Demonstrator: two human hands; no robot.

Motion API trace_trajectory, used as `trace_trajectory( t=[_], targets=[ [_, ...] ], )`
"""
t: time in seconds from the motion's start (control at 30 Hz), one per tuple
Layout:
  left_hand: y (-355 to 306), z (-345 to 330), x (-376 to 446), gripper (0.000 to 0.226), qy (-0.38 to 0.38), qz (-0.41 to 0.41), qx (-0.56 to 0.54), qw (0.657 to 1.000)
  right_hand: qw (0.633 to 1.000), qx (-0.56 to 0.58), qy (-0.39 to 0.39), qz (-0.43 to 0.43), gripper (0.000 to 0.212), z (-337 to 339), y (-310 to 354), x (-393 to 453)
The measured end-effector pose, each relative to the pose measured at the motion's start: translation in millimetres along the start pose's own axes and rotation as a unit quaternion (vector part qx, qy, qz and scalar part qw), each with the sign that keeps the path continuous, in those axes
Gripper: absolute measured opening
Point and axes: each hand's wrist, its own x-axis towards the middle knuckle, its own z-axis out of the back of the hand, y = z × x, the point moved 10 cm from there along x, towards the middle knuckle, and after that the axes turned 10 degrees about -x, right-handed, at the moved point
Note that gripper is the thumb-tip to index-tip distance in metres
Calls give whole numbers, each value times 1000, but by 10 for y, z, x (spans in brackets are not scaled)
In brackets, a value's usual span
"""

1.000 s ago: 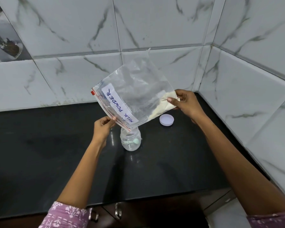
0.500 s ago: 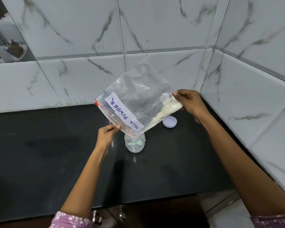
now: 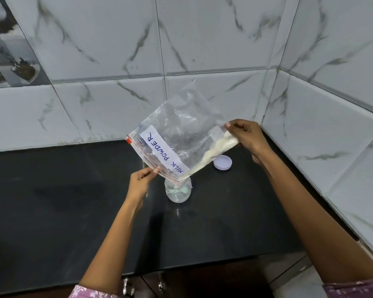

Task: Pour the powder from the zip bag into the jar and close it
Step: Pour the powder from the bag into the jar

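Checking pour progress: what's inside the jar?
A pale green scoop lies inside the clear jar. No powder visible at its bottom. The zip bag corner covers the jar's mouth.

One zip bag (image 3: 177, 134), held between two hands, the left hand (image 3: 140, 183) at its lower edge and the right hand (image 3: 247, 137) at its far corner; one jar (image 3: 177, 191) just beside the left hand; one lid (image 3: 222, 162) below the right hand; one label (image 3: 165, 152) on the bag.
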Motion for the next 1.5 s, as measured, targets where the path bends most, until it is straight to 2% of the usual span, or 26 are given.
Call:
trace_trajectory(
  t=[0.3, 0.47, 0.53, 0.8, 0.97, 1.2, 1.5],
  targets=[
    [-1, -12, -51, 11, -2, -20, -24, 1000, 999, 40, -18, -32, 14, 26, -98, -7],
    [17, -34, -73, 12, -5, -18, -27, 999, 993, 95, 17, -63, 20, -35, -257, 7],
    [11, -26, -69, 11, -6, -22, -23, 999, 994, 80, 33, -69, 23, -63, -323, -4],
    [42, 41, -59, 10, -23, -16, -28, 999, 995, 89, -27, -41, 19, 96, -343, -62],
    [41, 57, -55, 10, -33, -18, -40, 999, 993, 99, -30, -49, 6, 68, -322, -89],
    [24, 14, -60, 11, -33, -16, -43, 998, 993, 98, -33, -63, 3, 116, -317, -81],
    [51, -17, -77, 16, -36, -8, -28, 999, 996, 52, -69, 6, 8, 126, -58, -76]
  ],
)
